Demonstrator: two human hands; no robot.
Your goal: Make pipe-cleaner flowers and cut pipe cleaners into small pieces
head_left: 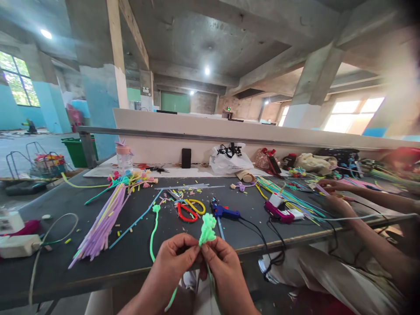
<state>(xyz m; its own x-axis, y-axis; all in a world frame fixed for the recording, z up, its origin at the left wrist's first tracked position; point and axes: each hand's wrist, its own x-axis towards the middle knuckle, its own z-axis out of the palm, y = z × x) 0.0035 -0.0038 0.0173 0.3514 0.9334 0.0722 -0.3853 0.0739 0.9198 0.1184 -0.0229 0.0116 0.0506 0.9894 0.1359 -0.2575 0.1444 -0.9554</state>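
Note:
A light green pipe-cleaner flower stands upright above the table's front edge, pinched at its base between both hands. My left hand grips it with thumb and forefinger from the left. From the right, my right hand closes its thumb and fingers on the same base. Green stems hang below the hands. Just beyond lie scissors with red and yellow handles and a blue glue gun. A second green pipe-cleaner piece with a curled head lies to the left.
At left is a bundle of lilac pipe cleaners beside a bottle. A phone and a white bag stand at the back. A magenta-and-white power strip trails cables over the front edge. Another person's hands work at right.

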